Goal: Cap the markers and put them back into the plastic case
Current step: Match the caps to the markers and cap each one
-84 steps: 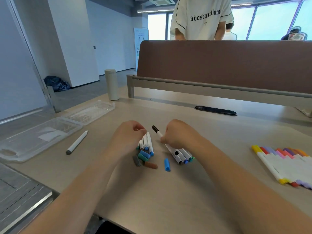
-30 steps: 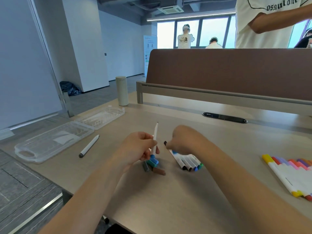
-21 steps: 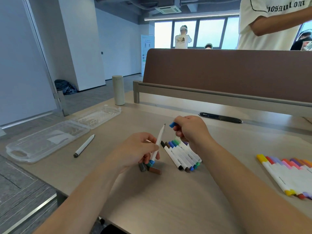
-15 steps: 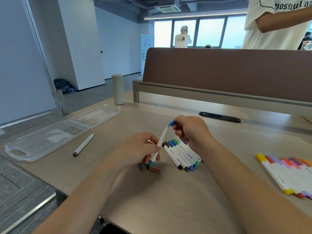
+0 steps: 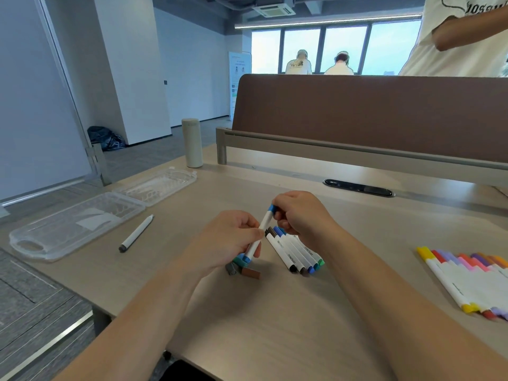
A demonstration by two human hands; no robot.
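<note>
My left hand (image 5: 228, 240) grips a white marker (image 5: 261, 229) by its barrel, tilted up to the right. My right hand (image 5: 299, 213) pinches the blue cap (image 5: 272, 209) sitting on the marker's upper tip. Under my hands a row of capped markers (image 5: 295, 253) lies side by side. Loose grey, teal and brown caps (image 5: 244, 269) lie below my left hand. A single white marker (image 5: 136, 237) with a dark end lies to the left. The open clear plastic case (image 5: 79, 224) sits at the desk's left edge.
A second row of capped markers (image 5: 467, 279) in warm and purple colours lies at the right. A pale bottle (image 5: 192, 143) stands at the back left. A brown divider (image 5: 371, 114) walls off the desk's far side, with a person standing behind it.
My left hand lifted one marker from the pile. My right hand picked up the blue cap, brought it to the marker's tip and set it on.
</note>
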